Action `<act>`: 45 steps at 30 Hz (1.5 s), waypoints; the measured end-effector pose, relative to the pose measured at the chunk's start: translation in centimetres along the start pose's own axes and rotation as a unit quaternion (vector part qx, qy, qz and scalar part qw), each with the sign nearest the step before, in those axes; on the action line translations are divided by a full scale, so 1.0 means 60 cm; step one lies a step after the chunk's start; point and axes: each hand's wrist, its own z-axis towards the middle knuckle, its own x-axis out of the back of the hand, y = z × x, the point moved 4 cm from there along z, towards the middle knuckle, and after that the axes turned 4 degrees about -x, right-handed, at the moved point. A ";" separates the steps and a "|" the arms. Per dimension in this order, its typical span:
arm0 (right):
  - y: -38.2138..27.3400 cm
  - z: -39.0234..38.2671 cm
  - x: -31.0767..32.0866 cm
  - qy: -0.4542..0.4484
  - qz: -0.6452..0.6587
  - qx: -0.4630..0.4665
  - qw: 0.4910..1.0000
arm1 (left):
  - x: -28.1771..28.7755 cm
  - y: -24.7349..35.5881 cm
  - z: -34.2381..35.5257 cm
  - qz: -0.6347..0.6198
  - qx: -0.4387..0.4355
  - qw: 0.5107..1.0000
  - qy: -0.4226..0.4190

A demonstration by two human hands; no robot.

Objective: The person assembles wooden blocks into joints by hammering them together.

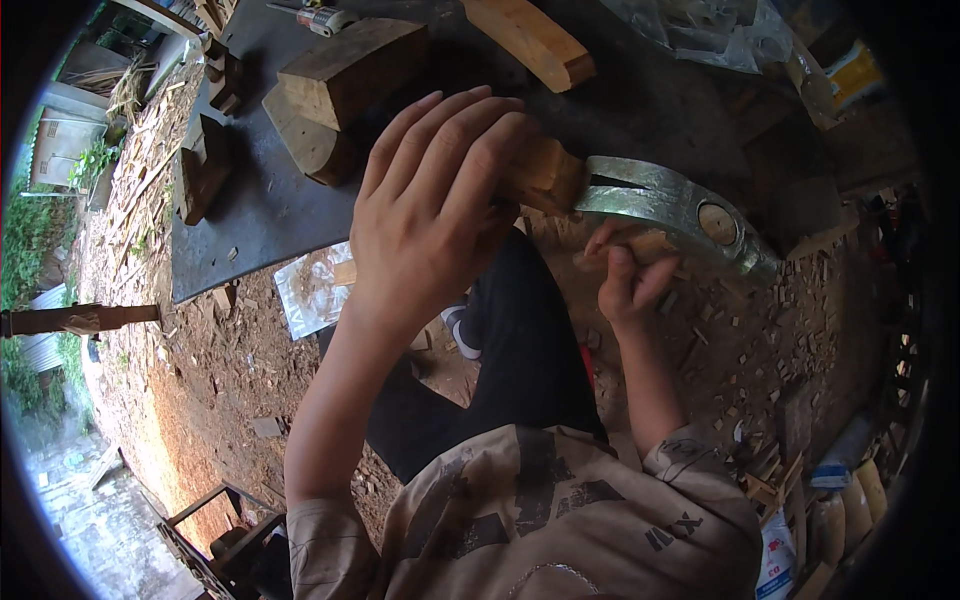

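The wood piece point(545, 175) sits gripped under the left hand point(430, 220) fingers, while the right hand point(625, 285), fingers closed round its handle, holds the hatchet point(670, 205) blade against it, mid-carving.

Soft daylight is filling the scene evenly, casting only faint shadows. Glare is whitening the metal hammer head point(672, 205) and the outdoor strip at the left edge. The fisheye lens is bending lines near the rim, where a black vignette is closing in. The near left hand point(435, 205) is looking slightly soft.
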 end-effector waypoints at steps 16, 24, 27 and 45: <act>-0.127 -0.001 0.052 0.012 -0.409 -0.099 0.907 | 0.015 0.029 0.017 -0.051 -0.028 0.998 -0.007; -0.146 0.004 0.039 0.014 -0.388 0.026 0.921 | 0.032 0.027 0.006 -0.061 -0.015 0.998 0.007; -0.130 -0.004 0.041 0.005 -0.408 -0.017 0.913 | 0.036 0.028 0.005 -0.080 -0.026 0.996 0.003; -0.261 0.017 0.055 -0.084 -0.444 -0.168 0.876 | 0.039 0.028 -0.006 -0.080 -0.021 0.996 0.021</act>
